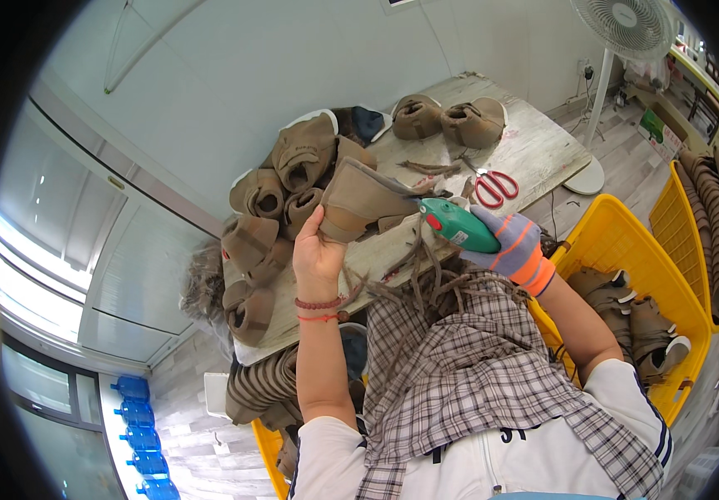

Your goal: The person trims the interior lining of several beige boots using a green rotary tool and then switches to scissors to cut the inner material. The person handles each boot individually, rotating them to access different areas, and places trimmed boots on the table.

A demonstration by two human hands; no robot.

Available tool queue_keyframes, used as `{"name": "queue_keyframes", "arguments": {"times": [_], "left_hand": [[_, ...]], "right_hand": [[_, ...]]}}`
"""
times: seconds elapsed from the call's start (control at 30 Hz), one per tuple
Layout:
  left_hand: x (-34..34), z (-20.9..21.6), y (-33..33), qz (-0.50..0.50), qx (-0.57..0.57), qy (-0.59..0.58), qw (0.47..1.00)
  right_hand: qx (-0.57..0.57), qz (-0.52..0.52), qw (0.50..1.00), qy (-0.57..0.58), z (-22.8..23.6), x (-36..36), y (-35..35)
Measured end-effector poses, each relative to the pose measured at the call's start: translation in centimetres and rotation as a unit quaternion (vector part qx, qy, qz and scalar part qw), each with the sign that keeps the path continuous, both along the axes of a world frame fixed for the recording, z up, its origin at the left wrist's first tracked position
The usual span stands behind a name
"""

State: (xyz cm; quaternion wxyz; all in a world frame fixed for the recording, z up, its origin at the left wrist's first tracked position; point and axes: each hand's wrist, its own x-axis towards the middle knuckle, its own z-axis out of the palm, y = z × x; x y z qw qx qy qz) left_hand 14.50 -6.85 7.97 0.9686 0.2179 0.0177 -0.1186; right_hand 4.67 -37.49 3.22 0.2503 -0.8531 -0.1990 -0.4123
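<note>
My bare left hand (318, 260), with beaded and red bracelets at the wrist, grips a brown shoe upper (365, 198) by its near side. A striped grey and orange glove covers my right hand (516, 250), which is wrapped round a green handheld electric cutter (459, 225) with a red button. The cutter's tip meets the right edge of the upper; the blade itself is too small to make out. Brown offcut strips (434, 279) hang over the table edge and lie on my checked apron (476, 350).
Several brown shoe uppers (301, 154) crowd the left of the worn table (543, 154); two stand at the back. Red-handled scissors (494, 188) lie on the right. A yellow crate (601, 225) holds more uppers at my right. Beyond it stands a fan (623, 17).
</note>
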Motion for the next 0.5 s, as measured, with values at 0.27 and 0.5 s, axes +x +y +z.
{"name": "queue_keyframes", "arguments": {"times": [0.27, 0.5], "left_hand": [[-2.1, 0.5, -3.1, 0.027, 0.046, -0.169, 0.984], [-2.6, -0.6, -4.5, 0.070, 0.127, -0.270, 0.952]], "right_hand": [[0.051, 0.006, 0.999, 0.012, 0.2, 0.9, 0.3], [0.150, 0.050, 0.979, 0.130, 0.6, 1.3, 0.8]]}}
